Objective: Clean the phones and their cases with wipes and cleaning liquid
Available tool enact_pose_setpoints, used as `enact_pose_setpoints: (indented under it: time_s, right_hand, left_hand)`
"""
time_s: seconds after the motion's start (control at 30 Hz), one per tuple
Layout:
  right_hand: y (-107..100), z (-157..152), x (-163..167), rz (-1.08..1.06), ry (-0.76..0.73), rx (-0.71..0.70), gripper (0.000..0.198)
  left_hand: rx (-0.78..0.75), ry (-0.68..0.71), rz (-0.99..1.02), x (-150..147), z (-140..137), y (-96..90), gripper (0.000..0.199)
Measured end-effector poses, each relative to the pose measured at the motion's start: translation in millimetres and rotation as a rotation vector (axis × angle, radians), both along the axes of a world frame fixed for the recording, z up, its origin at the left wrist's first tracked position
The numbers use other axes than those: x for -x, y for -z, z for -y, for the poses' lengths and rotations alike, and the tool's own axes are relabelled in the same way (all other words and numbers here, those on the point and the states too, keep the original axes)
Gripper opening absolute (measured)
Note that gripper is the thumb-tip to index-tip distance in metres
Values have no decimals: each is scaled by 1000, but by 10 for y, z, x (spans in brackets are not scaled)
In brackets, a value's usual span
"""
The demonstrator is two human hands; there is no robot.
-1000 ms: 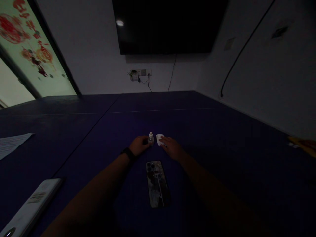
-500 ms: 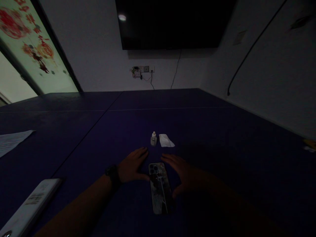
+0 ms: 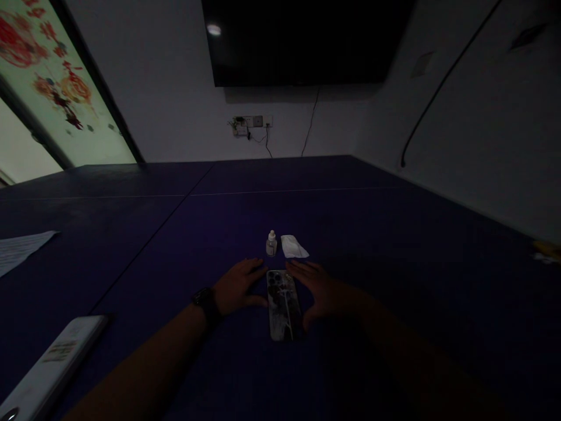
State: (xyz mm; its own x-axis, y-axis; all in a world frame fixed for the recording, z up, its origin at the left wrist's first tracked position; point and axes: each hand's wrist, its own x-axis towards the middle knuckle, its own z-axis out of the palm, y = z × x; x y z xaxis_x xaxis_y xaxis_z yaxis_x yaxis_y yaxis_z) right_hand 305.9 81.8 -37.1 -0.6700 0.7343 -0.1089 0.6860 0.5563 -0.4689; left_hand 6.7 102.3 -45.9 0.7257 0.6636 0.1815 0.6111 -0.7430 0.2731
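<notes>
A smartphone (image 3: 284, 310) lies back up on the dark blue tabletop, its camera lenses at the far left corner and a dark patterned picture on its back. My left hand (image 3: 240, 287), with a black watch (image 3: 205, 303) on the wrist, is open along the phone's left side, thumb tip at its edge. On the opposite side my right hand (image 3: 319, 287) is open too, fingertips near the phone's top right corner and thumb by its right edge. Just beyond the hands stand a small dropper bottle (image 3: 272, 245) and a white folded tissue (image 3: 293, 247).
A long white box-like object (image 3: 55, 359) lies at the near left, and a printed sheet (image 3: 26, 248) is farther off. The blue table (image 3: 245, 204) reaches to the wall, where a large dark screen (image 3: 302, 44) hangs above sockets (image 3: 256, 121). The room is dim.
The phone has moved away from me, toward the bottle and tissue. My right hand has moved slightly farther forward, and my left has shifted a little forward beside the phone.
</notes>
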Motion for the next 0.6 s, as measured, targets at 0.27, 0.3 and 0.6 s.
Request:
enact_pose_setpoints:
  time_s: [0.27,0.3,0.6]
  right_hand:
    - [19,1,-225,-165,219,-270,35]
    - [22,-10,-256,-141,238,-304,26]
    - [36,-119,-237,-5,321,-382,22]
  left_hand:
    - [-33,-64,-40,289,-89,-44,70]
    - [-53,-95,-27,345,-112,-42,67]
    - [-39,-156,-70,424,-147,-19,63]
